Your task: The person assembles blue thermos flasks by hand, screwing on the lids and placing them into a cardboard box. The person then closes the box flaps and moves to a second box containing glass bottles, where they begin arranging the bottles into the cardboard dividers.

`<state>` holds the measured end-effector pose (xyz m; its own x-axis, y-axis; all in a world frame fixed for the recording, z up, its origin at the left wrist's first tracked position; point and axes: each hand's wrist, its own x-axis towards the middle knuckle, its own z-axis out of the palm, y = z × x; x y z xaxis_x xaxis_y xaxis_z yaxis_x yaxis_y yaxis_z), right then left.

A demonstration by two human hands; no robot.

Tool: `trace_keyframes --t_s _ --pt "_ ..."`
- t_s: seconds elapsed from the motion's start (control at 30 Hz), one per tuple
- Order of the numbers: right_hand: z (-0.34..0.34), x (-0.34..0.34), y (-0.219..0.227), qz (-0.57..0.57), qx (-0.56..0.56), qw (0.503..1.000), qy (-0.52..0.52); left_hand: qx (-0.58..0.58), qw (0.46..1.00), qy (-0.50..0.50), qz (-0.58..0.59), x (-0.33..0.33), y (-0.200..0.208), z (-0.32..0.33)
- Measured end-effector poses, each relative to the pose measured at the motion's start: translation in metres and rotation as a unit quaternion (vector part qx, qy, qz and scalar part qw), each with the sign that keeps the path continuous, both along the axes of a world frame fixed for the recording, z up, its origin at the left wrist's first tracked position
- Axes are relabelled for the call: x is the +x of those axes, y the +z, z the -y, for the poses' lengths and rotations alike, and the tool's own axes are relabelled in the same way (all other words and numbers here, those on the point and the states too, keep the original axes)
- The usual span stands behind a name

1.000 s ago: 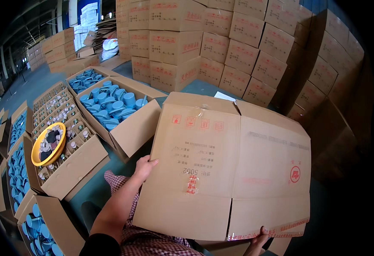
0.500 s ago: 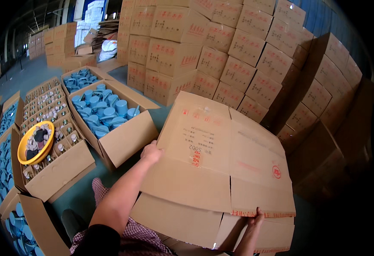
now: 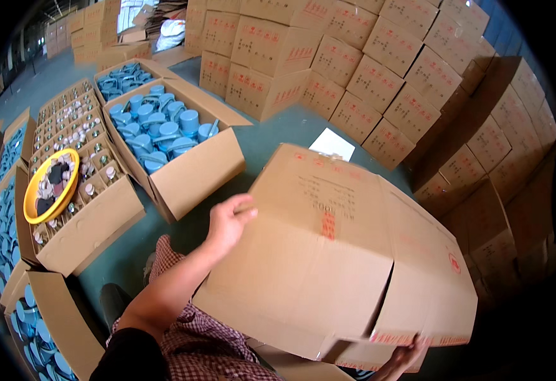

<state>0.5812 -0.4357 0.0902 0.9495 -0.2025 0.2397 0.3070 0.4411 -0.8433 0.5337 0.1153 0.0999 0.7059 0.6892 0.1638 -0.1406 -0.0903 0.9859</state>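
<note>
A large flattened cardboard box with red and dark print lies slanted before me, and a dark slit runs between two of its flaps. My left hand is at its left edge, with fingers curled and a bit of brown cardboard between thumb and fingers. Down at the near right edge, my right hand grips the box from below, its thumb on the printed border. Part of that hand is hidden under the cardboard. More cardboard shows beneath the near edge.
An open carton of blue lidded cups stands left, beside a divided carton of glass bottles. A yellow basin rests on the bottles. Stacked sealed cartons rise behind. A white sheet lies beyond the cardboard.
The flattened box has shifted right and turned, with its right end lower. Both hands have moved right, the left one also slightly up. The white sheet has come into view behind the box.
</note>
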Motion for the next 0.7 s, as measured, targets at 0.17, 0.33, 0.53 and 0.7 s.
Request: trace_keyframes --t_s 0.17,0.33,0.53,0.7 --pt "0.126 -0.087 -0.192 -0.18 0.15 0.971 0.04 0.114 0.975 -0.106 -0.157 -0.065 -0.104 0.033" --pt "0.065 -0.106 -0.17 -0.325 0.078 0.937 -0.101 0.127 0.97 -0.11 -0.173 -0.081 -0.086 0.021" --pt "0.052 -0.069 -0.126 -0.427 -0.053 0.902 -0.014 0.294 0.913 -0.065 -0.276 -0.123 -0.078 0.018" --pt "-0.022 0.016 -0.021 -0.241 -0.676 0.696 -0.004 0.156 0.974 0.008 -0.163 -0.209 -0.087 -0.055"
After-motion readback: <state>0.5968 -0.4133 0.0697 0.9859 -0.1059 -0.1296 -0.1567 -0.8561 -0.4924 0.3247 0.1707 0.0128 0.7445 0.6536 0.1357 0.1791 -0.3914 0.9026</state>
